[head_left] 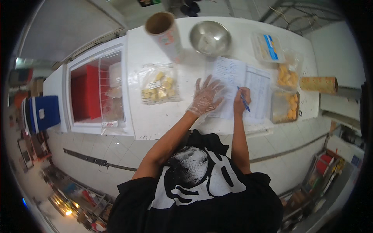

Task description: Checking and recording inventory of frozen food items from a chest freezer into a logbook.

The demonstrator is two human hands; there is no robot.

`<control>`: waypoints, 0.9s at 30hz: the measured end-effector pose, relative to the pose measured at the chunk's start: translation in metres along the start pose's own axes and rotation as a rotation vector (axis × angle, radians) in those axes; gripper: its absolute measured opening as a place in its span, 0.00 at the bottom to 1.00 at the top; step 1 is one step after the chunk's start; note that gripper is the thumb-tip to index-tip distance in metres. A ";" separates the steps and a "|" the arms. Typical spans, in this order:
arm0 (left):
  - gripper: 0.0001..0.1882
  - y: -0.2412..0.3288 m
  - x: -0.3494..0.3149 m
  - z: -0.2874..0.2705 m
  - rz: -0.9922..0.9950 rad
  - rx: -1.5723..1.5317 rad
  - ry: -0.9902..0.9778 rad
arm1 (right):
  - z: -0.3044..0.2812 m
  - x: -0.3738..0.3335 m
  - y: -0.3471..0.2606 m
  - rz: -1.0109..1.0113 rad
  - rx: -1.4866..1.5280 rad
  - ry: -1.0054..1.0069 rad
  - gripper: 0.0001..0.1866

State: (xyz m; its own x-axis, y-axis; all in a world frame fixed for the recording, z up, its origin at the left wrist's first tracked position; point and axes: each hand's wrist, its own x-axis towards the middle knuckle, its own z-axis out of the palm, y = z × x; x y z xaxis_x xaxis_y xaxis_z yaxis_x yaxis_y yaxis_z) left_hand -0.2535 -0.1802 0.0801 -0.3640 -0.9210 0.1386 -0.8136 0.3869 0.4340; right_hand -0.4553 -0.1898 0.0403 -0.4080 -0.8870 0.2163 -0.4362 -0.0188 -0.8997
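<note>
Printed sheets of paper (257, 91) lie on the white tabletop (155, 120). My left hand (206, 95), in a clear plastic glove, rests flat with fingers spread on the left edge of the sheets. My bare right hand (241, 100) is closed around a blue pen (245, 101), held over the middle of the papers. To the left of my gloved hand lies a clear bag of pale yellow chunks (159, 84) with a white label. On the right of the papers are a clear tub of orange-yellow pieces (285, 106) and a bag of similar pieces (287, 75).
At the back stand a tall paper cup or tube (165, 35) and a steel bowl (210, 38). A lidded plastic container (268, 46) sits at the back right, near a roll of wrap (319, 84). On the left, an open chest freezer (83, 91) holds red and clear items.
</note>
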 end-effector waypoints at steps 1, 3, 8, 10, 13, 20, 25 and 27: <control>0.27 -0.007 -0.007 -0.015 -0.088 -0.025 0.084 | 0.002 0.000 0.010 -0.036 0.023 0.023 0.04; 0.27 -0.035 -0.027 -0.043 -0.221 -0.029 0.311 | 0.003 0.001 0.000 -0.045 0.034 0.024 0.04; 0.36 -0.147 -0.078 -0.086 -0.708 0.171 0.591 | 0.002 0.004 -0.003 -0.008 0.030 -0.069 0.06; 0.39 -0.187 -0.098 -0.073 -0.988 0.021 0.640 | 0.001 0.004 -0.003 -0.058 0.010 -0.065 0.06; 0.36 -0.209 -0.103 -0.077 -1.183 -0.243 0.368 | 0.001 0.006 0.007 -0.056 0.052 -0.074 0.06; 0.22 -0.208 -0.118 -0.078 -0.910 -0.542 0.384 | 0.003 -0.011 -0.022 0.002 0.258 -0.151 0.13; 0.18 -0.196 -0.152 -0.065 -0.599 -0.345 0.411 | 0.010 -0.067 -0.044 0.070 0.232 -0.272 0.19; 0.17 -0.190 -0.167 -0.064 -0.526 -0.246 0.515 | 0.017 -0.095 -0.053 0.091 0.224 -0.291 0.19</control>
State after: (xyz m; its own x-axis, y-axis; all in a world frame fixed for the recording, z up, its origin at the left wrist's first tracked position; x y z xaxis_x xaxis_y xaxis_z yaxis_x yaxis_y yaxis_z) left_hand -0.0091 -0.1029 0.0312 0.3480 -0.9088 0.2303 -0.6752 -0.0726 0.7340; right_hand -0.3798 -0.1129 0.0610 -0.1777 -0.9831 0.0436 -0.2097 -0.0054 -0.9778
